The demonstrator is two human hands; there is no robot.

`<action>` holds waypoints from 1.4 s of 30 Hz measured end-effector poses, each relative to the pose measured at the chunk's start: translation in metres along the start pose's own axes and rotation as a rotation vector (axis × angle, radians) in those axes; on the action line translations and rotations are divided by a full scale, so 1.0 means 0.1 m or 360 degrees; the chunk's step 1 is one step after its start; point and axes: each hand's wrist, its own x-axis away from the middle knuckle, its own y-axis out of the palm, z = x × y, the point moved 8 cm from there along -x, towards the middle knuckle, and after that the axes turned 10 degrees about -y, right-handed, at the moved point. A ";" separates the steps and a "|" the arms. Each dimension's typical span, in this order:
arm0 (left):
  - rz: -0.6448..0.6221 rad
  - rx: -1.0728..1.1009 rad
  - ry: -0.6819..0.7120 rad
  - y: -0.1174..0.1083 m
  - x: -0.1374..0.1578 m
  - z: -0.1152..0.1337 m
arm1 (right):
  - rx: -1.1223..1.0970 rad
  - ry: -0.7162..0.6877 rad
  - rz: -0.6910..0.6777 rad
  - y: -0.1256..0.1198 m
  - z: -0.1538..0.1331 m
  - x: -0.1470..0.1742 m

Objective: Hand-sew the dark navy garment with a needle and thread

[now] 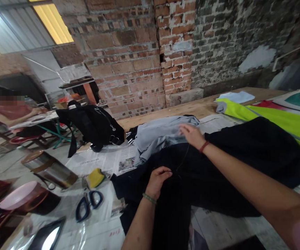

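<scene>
A dark garment (212, 191) lies spread in front of me, both arms reaching over it. My left hand (159, 180) is closed, thumb and fingertips pinching the dark cloth. A thin thread (183, 160) rises from the cloth near those fingertips toward my right hand (193, 136). That hand is raised over the garment with its fingers drawn together, slightly blurred; the thread leads up to it, and any needle is too small to see. Just behind lies a folded grey garment (157, 129) with a black-and-white striped edge.
Newspaper (100, 163) covers much of the table. At left are dark-handled scissors (89, 205), a yellow sponge (96, 177), a steel flask (51, 168), a pink bowl (21, 196) and a black bag (95, 125). A neon-yellow garment (267, 119) lies right. Another person (6, 113) sits far left.
</scene>
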 end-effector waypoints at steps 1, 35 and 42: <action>0.0008 -0.0018 0.0023 0.00 0.00 0.01 | -0.0056 -0.0111 -0.0248 0.19 -0.16 0.18; -0.0173 -0.0270 0.0040 0.17 0.05 0.05 | -0.0135 -0.0467 -0.0895 0.44 -0.64 1.22; -0.0182 -0.0255 0.0032 0.17 0.05 0.05 | -0.0583 -0.0281 -0.0790 0.47 -0.60 1.23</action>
